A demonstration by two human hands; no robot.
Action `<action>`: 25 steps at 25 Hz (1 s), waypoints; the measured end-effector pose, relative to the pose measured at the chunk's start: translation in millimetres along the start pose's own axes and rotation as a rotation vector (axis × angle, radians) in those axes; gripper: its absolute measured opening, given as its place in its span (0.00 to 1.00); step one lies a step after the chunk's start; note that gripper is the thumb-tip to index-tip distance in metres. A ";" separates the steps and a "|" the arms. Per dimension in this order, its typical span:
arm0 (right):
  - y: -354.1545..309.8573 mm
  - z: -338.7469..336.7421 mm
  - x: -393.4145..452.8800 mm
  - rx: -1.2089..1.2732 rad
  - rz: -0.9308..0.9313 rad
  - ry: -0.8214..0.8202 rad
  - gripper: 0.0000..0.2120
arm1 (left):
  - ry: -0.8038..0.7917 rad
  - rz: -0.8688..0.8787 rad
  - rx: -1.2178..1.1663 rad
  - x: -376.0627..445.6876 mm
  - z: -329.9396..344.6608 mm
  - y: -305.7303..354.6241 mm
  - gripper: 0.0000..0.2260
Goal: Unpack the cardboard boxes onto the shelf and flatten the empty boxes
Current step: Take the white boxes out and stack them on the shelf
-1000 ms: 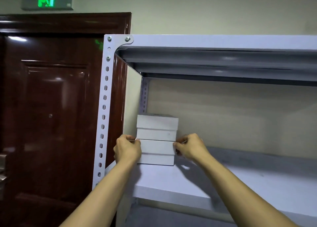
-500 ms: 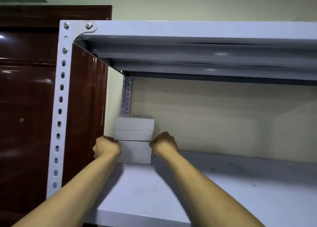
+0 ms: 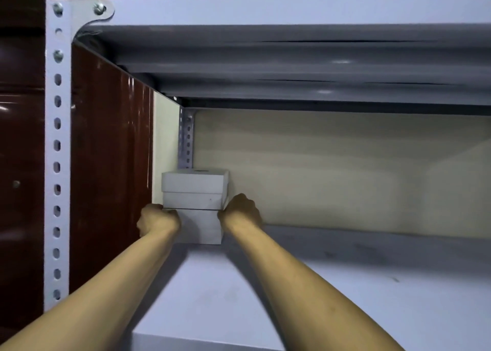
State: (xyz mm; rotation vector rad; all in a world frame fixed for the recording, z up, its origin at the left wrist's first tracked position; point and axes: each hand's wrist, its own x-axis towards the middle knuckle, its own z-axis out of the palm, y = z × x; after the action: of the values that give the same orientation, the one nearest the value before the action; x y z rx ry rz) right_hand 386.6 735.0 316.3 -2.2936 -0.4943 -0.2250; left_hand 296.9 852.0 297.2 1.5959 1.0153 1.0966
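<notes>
free: shelf board [image 3: 372, 297] rightward | blocked: white boxes [image 3: 195, 191], back-left corner

1. You have two white boxes stacked at the back left corner of the shelf [image 3: 345, 292], close to the rear post.
2. Top box [image 3: 195, 188]: white, lidded, upright, with a small dark mark on its top face. It sits square on the bottom box.
3. Bottom box [image 3: 203, 225]: white and plain; its base looks to be resting on the shelf. Both of its side faces are hidden.
4. Shelf: pale grey-white board, flat, with a few faint scuffs toward the right.
</notes>
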 end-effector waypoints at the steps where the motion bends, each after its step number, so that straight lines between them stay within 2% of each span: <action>1: 0.3 0.3 -0.1 -0.007 -0.002 -0.001 0.16 | -0.009 0.006 0.007 -0.5 -1.6 0.1 0.12; 6: 0.3 -1.4 -8.5 -0.023 0.015 -0.015 0.14 | -0.098 0.037 0.040 -9.2 -12.4 0.7 0.17; 10: -1.6 -6.7 -25.3 -0.025 -0.025 -0.008 0.12 | -0.168 0.132 0.077 -23.7 -22.5 -1.2 0.22; 16: 1.2 -17.5 -72.9 -0.034 -0.109 0.055 0.11 | -0.310 0.329 0.112 -60.1 -50.3 -6.5 0.19; 21: 7.8 -32.1 -124.5 -0.069 -0.172 0.145 0.13 | -0.394 0.524 0.135 -87.4 -77.8 -18.1 0.16; 25: 15.2 -42.7 -168.5 -0.077 -0.212 0.172 0.14 | -0.450 0.590 0.127 -111.1 -95.2 -28.2 0.16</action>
State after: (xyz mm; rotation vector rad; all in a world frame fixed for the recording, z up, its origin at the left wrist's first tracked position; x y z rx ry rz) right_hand 239.2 647.2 284.2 -2.2694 -0.6489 -0.5496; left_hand 173.1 775.5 265.2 2.1971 0.3196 0.9810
